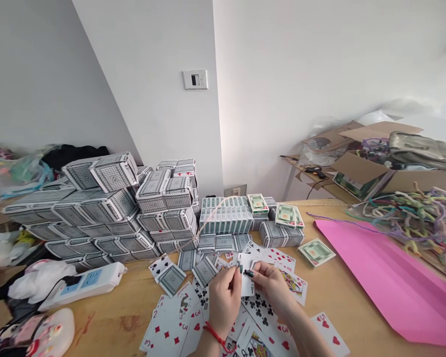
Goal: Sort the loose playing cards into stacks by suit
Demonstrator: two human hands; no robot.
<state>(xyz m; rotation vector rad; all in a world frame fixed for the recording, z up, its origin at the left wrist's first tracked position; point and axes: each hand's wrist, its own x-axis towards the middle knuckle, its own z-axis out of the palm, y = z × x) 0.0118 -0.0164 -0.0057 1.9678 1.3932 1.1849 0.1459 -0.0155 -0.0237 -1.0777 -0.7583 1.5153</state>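
Observation:
My left hand [225,295] and my right hand [273,283] hold a black ace playing card [248,288] upright between them, pinched by its two sides. Fingers partly cover its middle, so its suit is hard to make out. Under and around my hands lie loose playing cards, most of them face up. A two of diamonds [161,320] is at the lower left, and a five of hearts [330,334] lies apart at the lower right. Several face-down cards [172,280] with grey patterned backs rest just beyond my left hand.
Tall stacks of grey card packs [92,213] rise at the back left. Green card boxes [316,252] stand further right. Pink paper [386,282] covers the right side, near tangled cords [412,218] and an open carton [364,171]. At left is a white power strip [92,282].

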